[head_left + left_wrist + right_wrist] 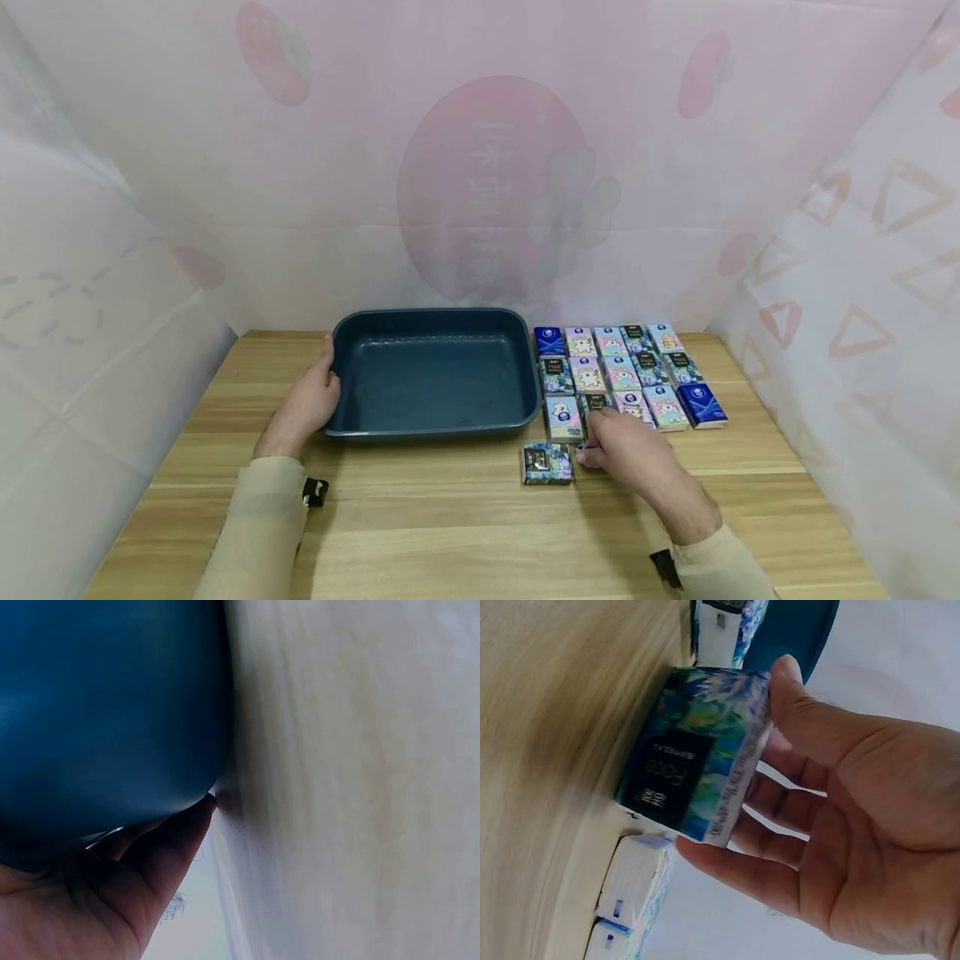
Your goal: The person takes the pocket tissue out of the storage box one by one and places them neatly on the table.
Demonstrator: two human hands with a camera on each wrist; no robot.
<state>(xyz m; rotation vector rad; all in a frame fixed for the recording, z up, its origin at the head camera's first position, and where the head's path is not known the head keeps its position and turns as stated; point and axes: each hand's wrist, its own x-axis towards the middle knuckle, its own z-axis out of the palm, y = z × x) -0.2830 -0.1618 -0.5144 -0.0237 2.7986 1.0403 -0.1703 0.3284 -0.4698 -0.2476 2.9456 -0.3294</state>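
Note:
My left hand (306, 407) holds the left side of a dark teal tray (435, 431). In the left wrist view its fingers lie along the outer wall of the tray (112, 712), down close to the table. With thumb and fingers my right hand (637, 454) grips a small floral tissue pack (694, 754) with a black label, seen tilted in the right wrist view. That pack is mostly covered by the hand in the head view. Just left of it, a similar floral tissue pack (547, 463) lies flat on the table.
Right of the tray, rows of small tissue packs lie close together: pastel cartoon packs (587, 375), floral packs (556, 376) and dark blue packs (701, 403). They rest on a wooden table (420, 533). A printed pink and white cloth (337, 208) hangs behind and at both sides.

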